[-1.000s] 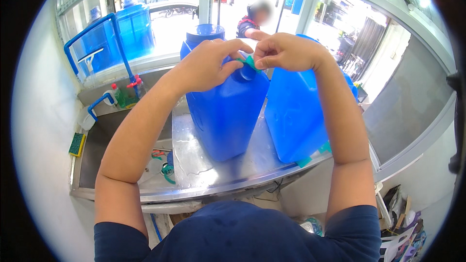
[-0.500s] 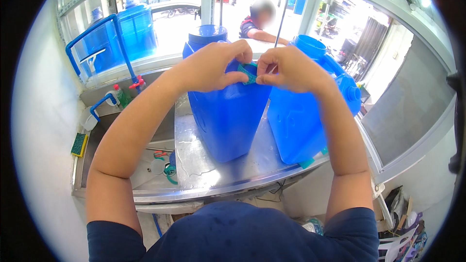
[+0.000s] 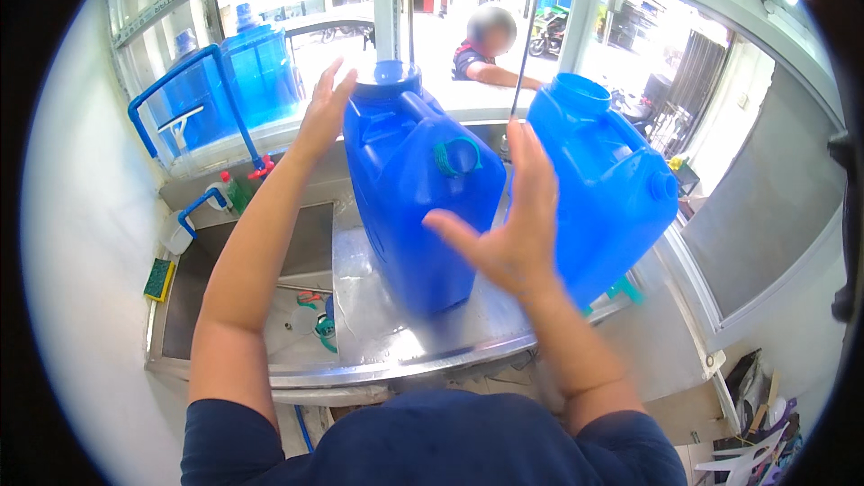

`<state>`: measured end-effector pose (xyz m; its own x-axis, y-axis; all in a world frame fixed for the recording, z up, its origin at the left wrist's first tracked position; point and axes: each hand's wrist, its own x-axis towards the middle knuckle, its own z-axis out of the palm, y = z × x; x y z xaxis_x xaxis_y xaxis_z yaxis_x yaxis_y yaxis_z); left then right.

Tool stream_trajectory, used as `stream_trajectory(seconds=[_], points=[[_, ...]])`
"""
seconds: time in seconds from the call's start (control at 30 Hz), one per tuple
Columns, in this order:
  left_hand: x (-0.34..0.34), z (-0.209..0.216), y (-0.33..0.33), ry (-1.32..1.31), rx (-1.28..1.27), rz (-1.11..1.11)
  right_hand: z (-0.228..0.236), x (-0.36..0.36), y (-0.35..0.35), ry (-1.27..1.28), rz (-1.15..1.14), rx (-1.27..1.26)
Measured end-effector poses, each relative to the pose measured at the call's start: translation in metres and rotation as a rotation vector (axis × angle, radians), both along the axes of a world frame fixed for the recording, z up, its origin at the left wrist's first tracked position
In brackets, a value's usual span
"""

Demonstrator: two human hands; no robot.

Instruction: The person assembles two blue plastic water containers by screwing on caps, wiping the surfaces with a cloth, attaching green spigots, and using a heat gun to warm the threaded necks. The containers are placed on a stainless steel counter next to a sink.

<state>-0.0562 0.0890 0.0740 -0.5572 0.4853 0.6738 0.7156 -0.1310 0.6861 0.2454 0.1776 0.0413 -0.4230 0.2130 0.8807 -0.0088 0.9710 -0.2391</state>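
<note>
Two blue water jugs stand side by side on a steel counter (image 3: 378, 310). The left jug (image 3: 418, 225) has a side spout with a green ring-like strip (image 3: 445, 160) around it. The right jug (image 3: 603, 207) has an uncovered wide mouth and a side spout. My left hand (image 3: 322, 117), open with fingers stretched, is raised beside the left jug's wide neck. My right hand (image 3: 517, 225), also open with thumb spread, is in front of the two jugs, over the gap between them. Neither hand holds anything.
Left lies a steel sink (image 3: 297, 243) with a blue pipe and red-handled tap (image 3: 262, 166). A sponge (image 3: 159, 280), a green bottle (image 3: 236, 191) and small parts sit around it. Blue containers (image 3: 256, 63) stand by the window. A person (image 3: 477, 63) leans at the opening outside.
Both hands have come off the green strip, which now sits around the left jug's spout. My left hand moved left to the neck; my right hand came lower and nearer.
</note>
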Motion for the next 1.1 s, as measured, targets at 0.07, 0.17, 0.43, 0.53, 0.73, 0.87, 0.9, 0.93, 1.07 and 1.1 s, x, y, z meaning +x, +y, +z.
stream_trajectory(seconds=[0.07, 0.17, 0.43, 0.53, 0.73, 0.87, 0.9, 0.93, 1.07, 1.1], points=[[-0.043, -0.032, 0.012, -0.288, -0.066, -0.081, -0.034, -0.013, -0.026, 0.073, -0.003, -0.069], [-0.098, -0.067, 0.027, -0.704, -0.162, -0.204, -0.081, -0.032, -0.044, 0.076, -0.017, -0.066], [-0.115, -0.126, 0.056, -0.808, -0.038, -0.433, -0.123, -0.031, -0.052, -0.082, -0.144, -0.195], [-0.11, -0.13, 0.043, -0.757, -0.045, -0.405, -0.125, -0.025, -0.056, -0.183, -0.177, -0.219], [-0.077, -0.128, -0.021, -0.726, -0.203, -0.261, -0.118, -0.017, -0.028, -0.171, -0.109, -0.402], [-0.044, -0.13, -0.07, -0.632, -0.28, -0.284, -0.1, 0.004, 0.007, -0.265, -0.098, -0.49], [-0.036, -0.132, -0.08, -0.598, -0.292, -0.232, -0.096, 0.01, 0.014, -0.323, -0.134, -0.481], [-0.027, -0.134, -0.09, -0.562, -0.305, -0.184, -0.094, 0.014, 0.02, -0.345, -0.13, -0.525], [0.003, -0.139, -0.119, -0.452, -0.371, -0.154, -0.093, 0.026, 0.029, -0.261, -0.111, -0.648], [0.011, -0.139, -0.123, -0.409, -0.395, -0.123, -0.093, 0.028, 0.029, -0.219, -0.13, -0.676]])
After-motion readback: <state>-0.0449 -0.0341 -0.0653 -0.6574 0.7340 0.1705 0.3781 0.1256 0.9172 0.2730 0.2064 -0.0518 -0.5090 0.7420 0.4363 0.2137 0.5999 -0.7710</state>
